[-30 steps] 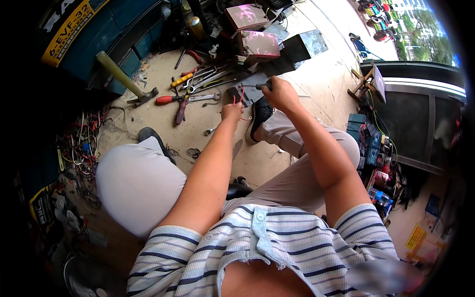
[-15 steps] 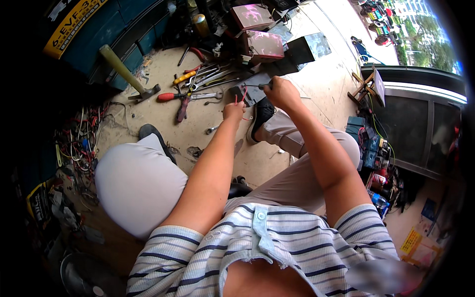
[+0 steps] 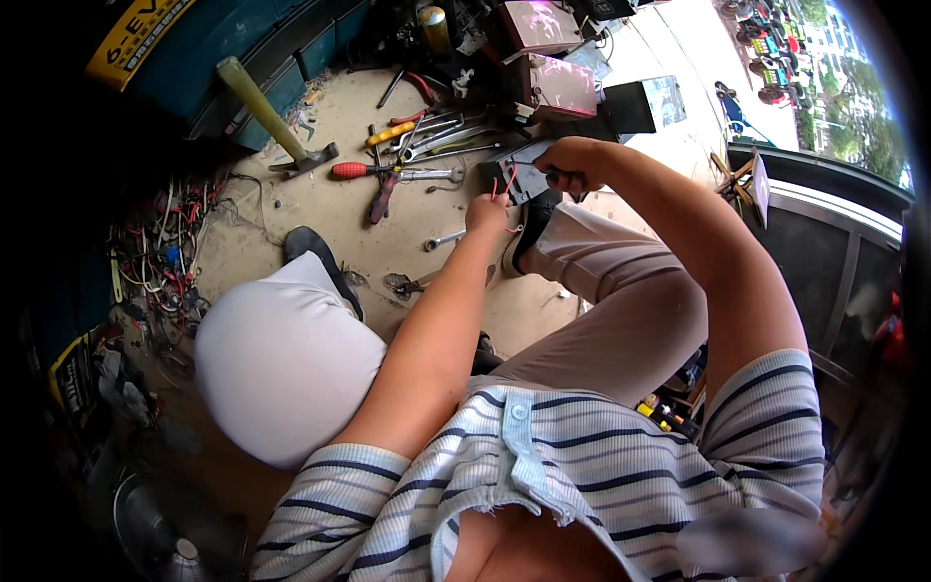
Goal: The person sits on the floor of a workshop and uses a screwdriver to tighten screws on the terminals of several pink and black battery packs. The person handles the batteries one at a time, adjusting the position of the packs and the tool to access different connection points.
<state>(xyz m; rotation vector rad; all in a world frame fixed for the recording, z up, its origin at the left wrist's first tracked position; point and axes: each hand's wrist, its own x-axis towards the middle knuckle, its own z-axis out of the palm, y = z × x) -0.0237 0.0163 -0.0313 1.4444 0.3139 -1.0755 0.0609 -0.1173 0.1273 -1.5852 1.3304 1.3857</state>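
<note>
My left hand (image 3: pixel 488 213) is closed on a thin red wire (image 3: pixel 511 177), which loops up beside a dark grey box (image 3: pixel 529 180) on the floor. My right hand (image 3: pixel 574 163) is curled at the box's right side, around the dark handle of what looks like a screwdriver (image 3: pixel 554 180). Its tip is hard to make out against the box. My right shoe (image 3: pixel 535 218) stands just below the box. To the left lie a red-handled screwdriver (image 3: pixel 351 171), several wrenches (image 3: pixel 432 176) and a yellow-handled tool (image 3: pixel 390 134).
A hammer (image 3: pixel 305 159) lies at the upper left. Tangled wires (image 3: pixel 160 238) heap along the left side. Boxy pinkish batteries (image 3: pixel 558 87) stand beyond my hands. A loose wrench (image 3: pixel 444 240) lies left of my left forearm. A small wooden stool (image 3: pixel 742 184) is at the right.
My right elbow has swung outward and up, and the right hand has turned over beside the box. The view has shifted slightly. My left hand still grips the red wire.
</note>
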